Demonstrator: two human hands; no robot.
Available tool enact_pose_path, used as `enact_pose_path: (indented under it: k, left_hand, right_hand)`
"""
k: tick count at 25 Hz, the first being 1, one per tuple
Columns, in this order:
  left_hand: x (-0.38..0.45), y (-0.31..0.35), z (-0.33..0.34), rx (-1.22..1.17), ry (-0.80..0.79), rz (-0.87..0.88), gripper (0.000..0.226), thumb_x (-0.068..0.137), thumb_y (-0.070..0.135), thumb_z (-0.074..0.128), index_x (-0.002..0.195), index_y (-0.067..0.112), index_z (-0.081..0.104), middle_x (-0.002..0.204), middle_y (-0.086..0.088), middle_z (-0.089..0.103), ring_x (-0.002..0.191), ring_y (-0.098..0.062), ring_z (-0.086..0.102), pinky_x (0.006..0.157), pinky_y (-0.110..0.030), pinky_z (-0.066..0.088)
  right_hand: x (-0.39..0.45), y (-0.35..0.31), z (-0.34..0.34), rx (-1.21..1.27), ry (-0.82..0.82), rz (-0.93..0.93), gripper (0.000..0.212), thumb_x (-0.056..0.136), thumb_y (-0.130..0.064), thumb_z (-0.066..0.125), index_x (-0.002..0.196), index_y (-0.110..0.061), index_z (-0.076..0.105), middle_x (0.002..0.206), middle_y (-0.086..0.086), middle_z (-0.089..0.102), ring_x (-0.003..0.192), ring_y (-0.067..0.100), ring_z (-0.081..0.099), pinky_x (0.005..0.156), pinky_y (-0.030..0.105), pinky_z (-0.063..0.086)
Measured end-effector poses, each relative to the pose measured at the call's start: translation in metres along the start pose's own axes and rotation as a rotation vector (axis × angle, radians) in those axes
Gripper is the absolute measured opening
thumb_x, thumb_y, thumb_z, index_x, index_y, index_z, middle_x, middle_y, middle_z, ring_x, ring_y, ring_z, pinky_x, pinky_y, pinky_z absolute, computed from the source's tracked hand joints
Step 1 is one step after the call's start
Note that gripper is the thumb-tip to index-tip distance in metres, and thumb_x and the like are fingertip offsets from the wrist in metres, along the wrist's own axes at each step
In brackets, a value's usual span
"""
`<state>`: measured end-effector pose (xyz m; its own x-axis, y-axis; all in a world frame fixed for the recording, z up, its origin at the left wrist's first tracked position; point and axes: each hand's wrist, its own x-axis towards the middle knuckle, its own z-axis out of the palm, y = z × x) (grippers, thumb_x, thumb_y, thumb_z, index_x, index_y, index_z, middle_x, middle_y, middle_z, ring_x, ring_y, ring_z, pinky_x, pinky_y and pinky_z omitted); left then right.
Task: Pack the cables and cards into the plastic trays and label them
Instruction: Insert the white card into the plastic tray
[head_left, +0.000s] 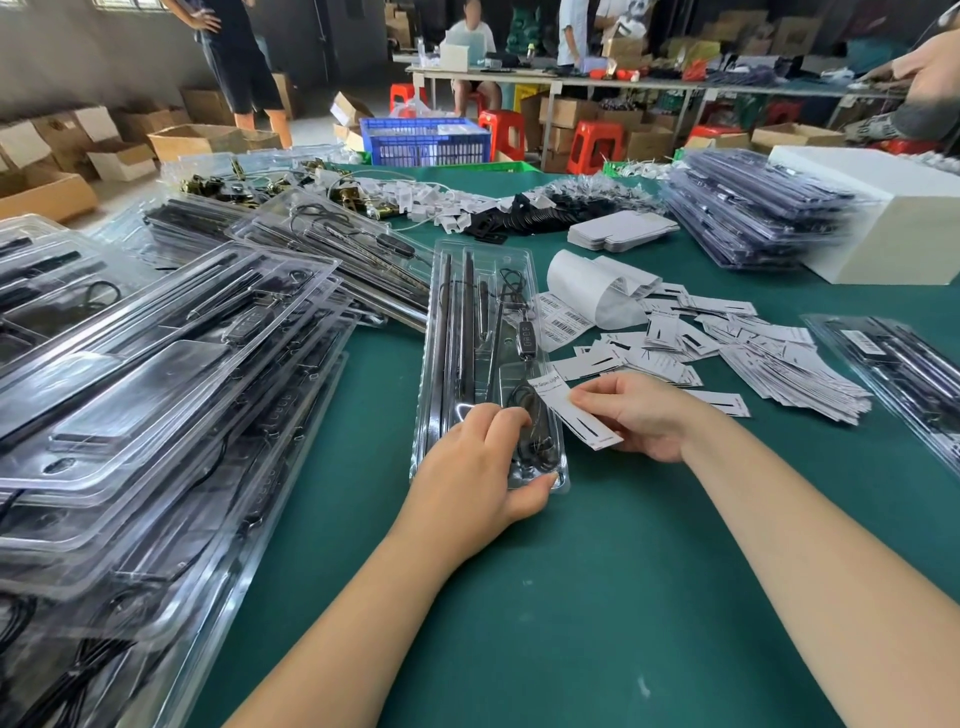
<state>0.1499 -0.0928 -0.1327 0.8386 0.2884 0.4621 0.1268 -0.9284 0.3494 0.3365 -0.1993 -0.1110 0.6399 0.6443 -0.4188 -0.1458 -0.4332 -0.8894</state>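
A long clear plastic tray (483, 291) lies lengthwise on the green table (597, 597), holding black rods, a small black remote and a coiled black cable (535, 431). My left hand (478, 478) grips the tray's near end, fingers curled on the cable and thumb at the tray's near rim. My right hand (639, 415) pinches a white printed card (566, 410) at the tray's right edge, over its lower part.
Filled clear trays (156, 395) are heaped on the left. Loose white cards (727, 348) and barcode label sheets (563, 317) lie to the right, with another packed tray (904, 364). Stacked packs (748, 208) and a white box (893, 223) stand far right. People work behind.
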Motion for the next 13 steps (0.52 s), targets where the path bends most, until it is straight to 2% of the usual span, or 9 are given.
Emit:
enact_pose_path:
  k: [3, 5, 9, 13]
  left_hand:
    - [0.001, 0.001, -0.001, 0.015, -0.007, 0.027, 0.047, 0.075, 0.033, 0.076, 0.111, 0.005, 0.062, 0.105, -0.006, 0.064, 0.086, -0.025, 0.064, 0.074, -0.021, 0.038]
    - [0.002, 0.002, 0.000, 0.043, 0.012, 0.073, 0.046, 0.070, 0.025, 0.080, 0.108, 0.003, 0.064, 0.102, -0.007, 0.067, 0.081, -0.027, 0.065, 0.079, -0.025, 0.036]
    - [0.001, 0.004, 0.001, 0.041, 0.026, 0.088, 0.044, 0.068, 0.018, 0.081, 0.106, 0.002, 0.065, 0.100, -0.007, 0.068, 0.078, -0.027, 0.065, 0.078, -0.026, 0.035]
    - [0.000, 0.002, 0.001, 0.034, 0.004, 0.086, 0.036, 0.074, 0.018, 0.077, 0.104, 0.002, 0.064, 0.104, -0.008, 0.067, 0.081, -0.030, 0.064, 0.077, -0.026, 0.033]
  right_hand:
    - [-0.007, 0.006, -0.001, 0.058, 0.076, -0.017, 0.009, 0.094, -0.017, 0.061, 0.085, -0.017, 0.063, 0.057, -0.008, 0.066, 0.046, 0.002, 0.056, 0.052, 0.020, 0.043]
    - [-0.014, 0.012, -0.002, 0.086, 0.094, 0.004, 0.005, 0.093, -0.017, 0.063, 0.089, -0.014, 0.065, 0.060, -0.005, 0.067, 0.047, 0.004, 0.056, 0.053, 0.022, 0.040]
    - [-0.032, 0.020, 0.001, 0.034, 0.069, 0.024, 0.007, 0.092, -0.016, 0.064, 0.094, -0.010, 0.066, 0.057, -0.003, 0.062, 0.043, 0.005, 0.049, 0.042, 0.018, 0.035]
    - [-0.053, 0.028, -0.007, -0.061, 0.082, -0.010, 0.009, 0.091, -0.018, 0.066, 0.093, -0.010, 0.070, 0.065, -0.001, 0.064, 0.049, 0.008, 0.050, 0.048, 0.020, 0.040]
